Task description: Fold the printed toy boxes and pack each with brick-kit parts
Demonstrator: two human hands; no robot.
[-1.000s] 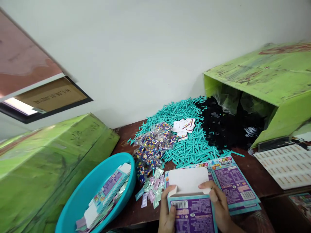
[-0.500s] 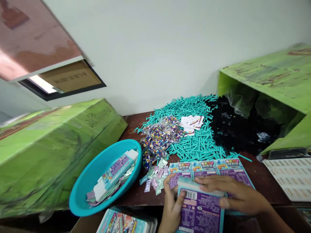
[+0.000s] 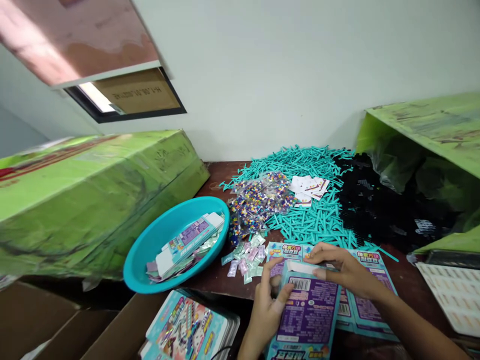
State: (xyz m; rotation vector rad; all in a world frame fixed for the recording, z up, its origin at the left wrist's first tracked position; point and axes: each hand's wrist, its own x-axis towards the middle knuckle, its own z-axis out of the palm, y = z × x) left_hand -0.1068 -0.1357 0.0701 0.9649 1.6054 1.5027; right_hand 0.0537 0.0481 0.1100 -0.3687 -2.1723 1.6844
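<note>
A purple and teal printed carton stands tilted in front of me, its barcode near the upper end. My left hand grips it along the left side, thumb on the front face. At the carton's upper end, my right hand has its fingers bent over a white end flap; thumb and fingertips touch that flap. Behind and beneath lie several matching flat cartons in a row on the dark table. Small pastel sachets are scattered left of the row.
A teal basin with cartons and sachets stands left. Behind are bagged colourful beads, teal sticks, paper slips and black pieces. Green boxes flank the table. A card stack sits front left.
My right hand has shifted from lying across the carton's top to pinching its end flap, which now shows white. The left hand keeps its hold. The camera view has turned slightly left.
</note>
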